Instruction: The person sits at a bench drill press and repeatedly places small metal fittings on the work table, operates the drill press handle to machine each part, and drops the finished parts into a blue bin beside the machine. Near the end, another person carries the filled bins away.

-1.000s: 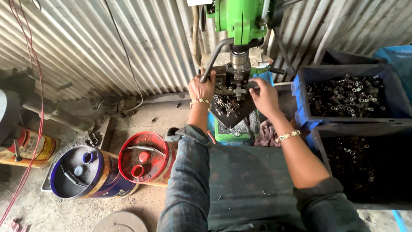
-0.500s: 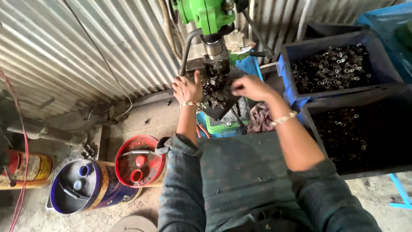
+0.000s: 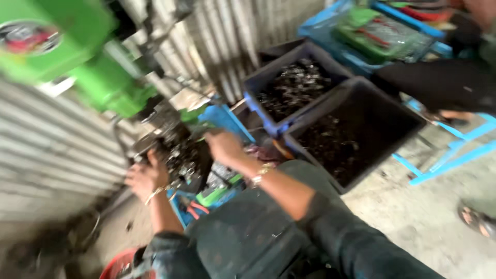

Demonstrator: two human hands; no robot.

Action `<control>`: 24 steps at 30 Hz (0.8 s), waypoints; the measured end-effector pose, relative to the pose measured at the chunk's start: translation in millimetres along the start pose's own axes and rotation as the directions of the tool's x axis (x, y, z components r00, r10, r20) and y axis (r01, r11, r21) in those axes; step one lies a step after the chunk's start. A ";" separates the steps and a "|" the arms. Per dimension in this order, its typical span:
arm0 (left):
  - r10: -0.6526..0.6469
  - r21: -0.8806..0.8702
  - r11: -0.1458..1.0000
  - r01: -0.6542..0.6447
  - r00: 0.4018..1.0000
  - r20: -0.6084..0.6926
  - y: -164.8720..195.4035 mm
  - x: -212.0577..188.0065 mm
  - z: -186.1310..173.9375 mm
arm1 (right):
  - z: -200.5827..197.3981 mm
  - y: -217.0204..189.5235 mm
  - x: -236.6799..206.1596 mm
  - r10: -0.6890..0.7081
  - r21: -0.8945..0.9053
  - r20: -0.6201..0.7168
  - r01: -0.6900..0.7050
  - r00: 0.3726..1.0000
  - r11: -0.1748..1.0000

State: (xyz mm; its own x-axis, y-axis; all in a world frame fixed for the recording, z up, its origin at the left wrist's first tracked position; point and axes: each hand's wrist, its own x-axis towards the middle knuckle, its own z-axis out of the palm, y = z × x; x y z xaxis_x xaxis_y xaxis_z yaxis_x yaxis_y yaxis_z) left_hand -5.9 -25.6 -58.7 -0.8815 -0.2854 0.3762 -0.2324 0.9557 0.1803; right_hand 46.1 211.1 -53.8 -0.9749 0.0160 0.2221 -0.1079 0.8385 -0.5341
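The picture was blurred by motion, so fine detail was hard to read. The left hand (image 3: 144,178) rested at about nine o'clock of the machine's work table (image 3: 178,155), its fingers curled against the edge of that dark plate, though whether they gripped anything small could not be told. The right hand (image 3: 223,147) lay at about three o'clock of the same plate, knuckles up and fingers bent down onto the heap of small dark metal parts (image 3: 181,160) piled there; the fingertips were hidden, so it could not be told whether they were clenched on a piece or loose. A bracelet (image 3: 261,173) circled the right wrist and another band (image 3: 154,195) the left. Above the plate, toward eleven o'clock, rose the green body of the drill press (image 3: 103,77), with corrugated metal sheeting (image 3: 46,150) behind it. At about two o'clock from the hands stood a blue crate (image 3: 258,95) filled with dark metal pieces, and just beside it, touching, a larger dark crate (image 3: 392,111) holding more of the same. Farther off at one o'clock sat a blue tray (image 3: 330,26) with green things in it. Another person's sandalled foot (image 3: 478,219) showed at four o'clock on the concrete floor (image 3: 423,217).
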 end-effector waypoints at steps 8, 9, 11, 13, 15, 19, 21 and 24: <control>-0.001 -0.116 0.993 0.010 0.997 0.075 1.4 1.6 -4.6 | 2.7 -20.9 24.4 -0.152 -0.255 -0.045 0.136 0.987 0.957; -0.001 -0.121 0.993 0.010 0.997 0.082 1.2 1.5 -5.0 | 1.2 -22.6 25.4 -0.187 -0.258 -0.077 0.162 0.979 0.952; 0.001 -0.130 0.991 0.012 0.995 0.099 1.1 1.2 -4.3 | -2.0 -27.9 24.9 -0.255 -0.268 -0.138 0.212 0.957 0.940; 0.003 -0.128 0.992 0.010 0.995 0.102 1.7 1.8 -3.0 | -4.4 -34.3 24.4 -0.198 -0.200 -0.068 0.181 0.978 0.963; -0.001 -0.111 0.994 0.014 0.993 0.118 0.7 4.2 -3.0 | -7.4 -40.9 25.8 -0.109 -0.114 0.047 0.114 0.993 0.987; 0.019 -0.090 0.996 -0.011 0.996 0.089 -0.5 5.9 -2.8 | -15.9 -49.1 29.0 0.042 0.074 0.217 -0.060 0.975 0.995; 0.043 -0.108 0.993 -0.038 0.998 0.041 -0.9 3.6 -0.7 | -20.0 -49.9 28.0 0.044 0.092 0.135 -0.057 0.990 0.994; 0.105 -0.112 0.987 -0.114 0.991 -0.087 -3.4 -0.4 4.8 | -25.8 -45.3 25.0 0.007 0.031 -0.046 -0.006 0.999 1.000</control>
State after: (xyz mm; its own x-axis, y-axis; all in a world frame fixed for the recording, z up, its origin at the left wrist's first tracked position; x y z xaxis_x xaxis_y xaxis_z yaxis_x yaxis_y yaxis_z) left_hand -6.7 -28.3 -63.7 -0.8617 -0.1889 0.4710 -0.0827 0.9680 0.2371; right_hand 31.7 187.5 -3.0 -0.9656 0.0475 0.2557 -0.1080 0.8212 -0.5603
